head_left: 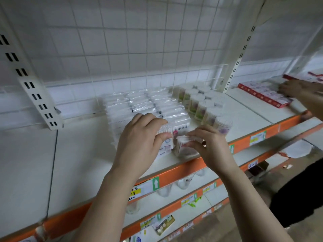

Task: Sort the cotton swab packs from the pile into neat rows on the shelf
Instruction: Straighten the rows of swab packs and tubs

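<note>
Clear flat cotton swab packs [148,105] stand in rows in the middle of the white shelf [78,151]. My left hand [139,137] grips one flat swab pack [167,137] at the front of a row, thumb on its face. Just to the right, my right hand [208,144] pinches a small clear swab pack [183,147] that rests near the shelf's front edge. Both packs are partly hidden by my fingers.
Round swab tubs [201,105] line up right of the packs. Another person's hand [295,88] touches red boxes [262,95] at the far right. A wire grid [139,49] backs the shelf. Its orange front rail [183,172] carries price tags; lower shelves hold bottles.
</note>
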### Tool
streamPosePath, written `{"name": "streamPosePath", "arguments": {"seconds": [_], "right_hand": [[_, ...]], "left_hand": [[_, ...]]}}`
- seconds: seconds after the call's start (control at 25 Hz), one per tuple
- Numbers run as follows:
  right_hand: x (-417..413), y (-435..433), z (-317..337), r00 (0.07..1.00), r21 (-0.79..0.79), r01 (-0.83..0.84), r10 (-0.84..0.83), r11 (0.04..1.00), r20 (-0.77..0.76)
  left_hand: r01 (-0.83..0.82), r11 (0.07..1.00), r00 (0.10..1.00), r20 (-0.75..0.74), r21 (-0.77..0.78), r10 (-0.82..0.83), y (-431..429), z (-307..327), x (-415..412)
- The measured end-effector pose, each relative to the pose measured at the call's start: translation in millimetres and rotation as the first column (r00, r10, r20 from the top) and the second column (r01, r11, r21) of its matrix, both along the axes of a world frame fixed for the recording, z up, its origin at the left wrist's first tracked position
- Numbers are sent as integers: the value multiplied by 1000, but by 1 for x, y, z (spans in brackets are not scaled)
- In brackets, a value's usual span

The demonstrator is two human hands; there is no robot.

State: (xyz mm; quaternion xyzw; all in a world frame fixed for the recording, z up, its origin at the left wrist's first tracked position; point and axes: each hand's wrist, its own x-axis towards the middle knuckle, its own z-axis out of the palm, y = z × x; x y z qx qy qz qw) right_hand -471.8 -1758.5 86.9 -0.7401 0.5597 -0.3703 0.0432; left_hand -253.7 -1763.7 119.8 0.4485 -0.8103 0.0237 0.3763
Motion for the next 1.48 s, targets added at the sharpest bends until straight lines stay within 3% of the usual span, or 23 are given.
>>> {"name": "streamPosePath", "arguments": {"seconds": [0.6,0.84,1.12,1.48], "right_hand": [[-16,-47,-13,989,15,-129,128,992,73],[-32,-45,-4,969,-84,-210,218,974,115],[-46,-34,6,964,-57,-205,212,977,161],[-17,-31,4,944,-71,-299,306,952,127]], "left_hand": [[-216,975,975,-38,59,218,21,-11,-12],[-268,956,962,-24,117,272,34,-16,-29],[-374,916,924,-21,148,381,47,-19,-22],[-465,868,882,14,173,470,56,-29,5]]}}
